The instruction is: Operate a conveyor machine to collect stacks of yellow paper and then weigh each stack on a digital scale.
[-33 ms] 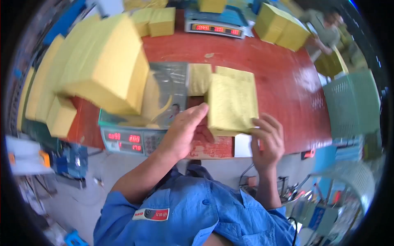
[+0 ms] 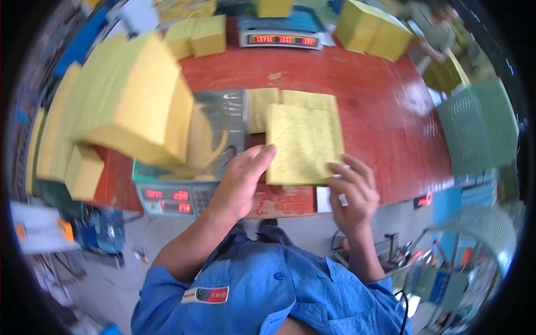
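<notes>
A stack of yellow paper sheets point(image 2: 304, 145) is between my hands above the red table's near edge, its broad face turned up toward me. My left hand point(image 2: 245, 178) grips its left edge, thumb along the edge and the other fingers partly hidden. At the lower right corner, my right hand point(image 2: 354, 195) has its fingers bent against the paper. Small white patches show among those fingers; I cannot make out what they are. Directly beyond lie another yellow stack point(image 2: 310, 99) and a smaller yellow piece point(image 2: 261, 109). A white slip point(image 2: 324, 200) lies by the table edge.
On my left, a scale point(image 2: 167, 198) with red digits stands beside and partly beneath tall yellow paper blocks point(image 2: 131, 100). Another scale point(image 2: 282, 39) is at the back. Yellow blocks point(image 2: 371, 30) and a green perforated crate point(image 2: 477, 128) are right, near another person point(image 2: 432, 33).
The yellow stack has tipped so that its left and near sides show less. My right hand has shifted slightly, and white patches now show among its fingers. The whole view has moved a little.
</notes>
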`<state>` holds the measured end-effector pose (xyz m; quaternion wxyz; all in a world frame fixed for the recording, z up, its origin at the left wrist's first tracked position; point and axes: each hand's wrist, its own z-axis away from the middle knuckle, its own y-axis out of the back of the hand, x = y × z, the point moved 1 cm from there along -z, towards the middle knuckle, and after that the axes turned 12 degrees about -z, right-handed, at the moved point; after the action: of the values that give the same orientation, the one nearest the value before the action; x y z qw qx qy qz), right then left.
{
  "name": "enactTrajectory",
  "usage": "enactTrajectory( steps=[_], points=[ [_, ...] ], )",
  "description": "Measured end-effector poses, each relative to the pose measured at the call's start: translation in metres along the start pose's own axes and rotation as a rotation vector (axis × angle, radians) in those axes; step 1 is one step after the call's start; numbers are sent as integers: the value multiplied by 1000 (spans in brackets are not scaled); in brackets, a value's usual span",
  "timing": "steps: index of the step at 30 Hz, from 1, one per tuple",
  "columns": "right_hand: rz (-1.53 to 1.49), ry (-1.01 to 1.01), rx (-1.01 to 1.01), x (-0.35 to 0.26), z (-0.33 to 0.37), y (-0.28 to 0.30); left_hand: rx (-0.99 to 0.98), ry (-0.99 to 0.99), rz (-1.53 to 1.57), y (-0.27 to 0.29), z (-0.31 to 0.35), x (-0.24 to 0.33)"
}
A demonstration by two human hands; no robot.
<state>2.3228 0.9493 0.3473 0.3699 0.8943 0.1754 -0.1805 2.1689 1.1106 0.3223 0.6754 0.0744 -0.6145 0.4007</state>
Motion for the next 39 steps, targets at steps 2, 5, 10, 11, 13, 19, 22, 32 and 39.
enactTrajectory(
  steps=[2, 5, 10, 11, 13, 19, 22, 32, 39],
  points=[
    [-103, 0, 47, -3, 9, -6, 76, -94, -250, 4, -7, -10],
    [-235, -171, 270, 5, 35, -3, 34, 90, -253, 12, -2, -9],
    [-1189, -922, 226, 9, 62, -7, 65, 176, -36, 16, 4, -30],
    [-1217, -889, 188, 8, 59, -11, 97, 178, -25, 13, 5, -31],
    [-1243, -865, 154, 6, 45, -11, 144, 150, 2, 12, 15, -32],
    [-1094, -867, 72, -15, 9, -23, 240, -126, -516, 18, 55, -2],
    [-1188, -784, 155, -35, -12, -27, 305, -261, -699, 30, 88, 42],
    [-1098, -335, 29, -133, -198, -108, 586, -558, -937, 121, 117, 235],
    [-1062, -407, 14, -136, -228, -166, 326, -375, -910, 216, 59, 253]
  ],
)
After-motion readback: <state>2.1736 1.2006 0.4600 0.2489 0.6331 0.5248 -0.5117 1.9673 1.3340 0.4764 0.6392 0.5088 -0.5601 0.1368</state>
